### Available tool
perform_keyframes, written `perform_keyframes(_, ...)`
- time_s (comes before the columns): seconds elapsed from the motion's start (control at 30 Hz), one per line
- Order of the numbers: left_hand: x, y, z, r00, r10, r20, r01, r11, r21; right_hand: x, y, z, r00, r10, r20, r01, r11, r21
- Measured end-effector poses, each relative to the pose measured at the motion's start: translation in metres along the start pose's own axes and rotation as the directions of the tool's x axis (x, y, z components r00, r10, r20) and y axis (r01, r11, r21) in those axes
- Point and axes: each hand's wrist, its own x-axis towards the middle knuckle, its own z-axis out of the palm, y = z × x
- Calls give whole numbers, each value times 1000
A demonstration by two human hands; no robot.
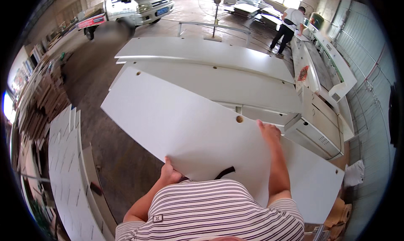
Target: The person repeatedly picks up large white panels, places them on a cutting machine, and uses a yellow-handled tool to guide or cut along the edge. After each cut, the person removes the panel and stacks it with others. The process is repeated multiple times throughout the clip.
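Note:
A long white board (181,114) with round holes along its far edge slants across in front of me, from upper left to lower right. My left hand (169,170) grips its near edge, the thumb on top and the fingers hidden underneath. On the far edge, beside a round hole, my right hand (270,131) is closed round the board, its thumb lying along the top. A short black strip (225,172) lies on the white surface close to my striped shirt; what it is I cannot make out.
Beyond it lie more white boards (202,51). A pale cabinet-like machine (317,127) stands at right, with a long machine bed (320,68) behind, where another person (291,26) bends. Left are a white panel stack (65,169) and wood offcuts (46,93). A small truck (134,7) is parked far left.

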Motion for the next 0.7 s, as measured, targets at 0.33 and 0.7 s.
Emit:
perform_keyframes(0.33,116,80,44,993,71,-93,-68,997,27,190,-102,30,960,-168,223,169,986,16)
perform_keyframes(0.7,292,121,103,985,94,-144,-43,947,320,433,-178,96,908,-331,256,306,943,134)
